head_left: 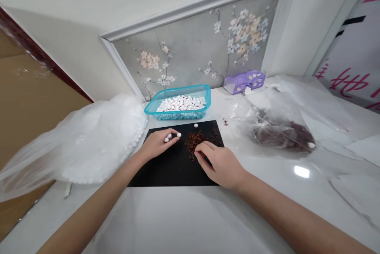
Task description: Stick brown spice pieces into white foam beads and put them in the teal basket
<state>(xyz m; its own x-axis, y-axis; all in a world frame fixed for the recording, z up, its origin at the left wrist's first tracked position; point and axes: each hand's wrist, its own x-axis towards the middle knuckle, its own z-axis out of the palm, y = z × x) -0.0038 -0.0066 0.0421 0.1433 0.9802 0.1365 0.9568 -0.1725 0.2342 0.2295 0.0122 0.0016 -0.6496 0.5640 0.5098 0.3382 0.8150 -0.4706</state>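
My left hand [157, 143] is closed around a few small white balls [166, 139], with one white ball [179, 135] pinched at the fingertips. It hovers over the left part of a black mat [175, 170]. At the right of the mat, my right hand [219, 163] has its thumb and fingers pressed together at the edge of a pile of small dark brown pieces [193, 140]. Whatever lies between those fingertips is too small to make out. A single white ball [196, 126] sits on the mat behind the pile.
Behind the mat stands a turquoise basket [178, 116] of white balls. A big clear bag of white balls [97, 139] lies left. To the right are a plastic bag of brown pieces [279, 131] and a purple tissue pack [245, 82]. A framed flower picture [190, 48] leans behind.
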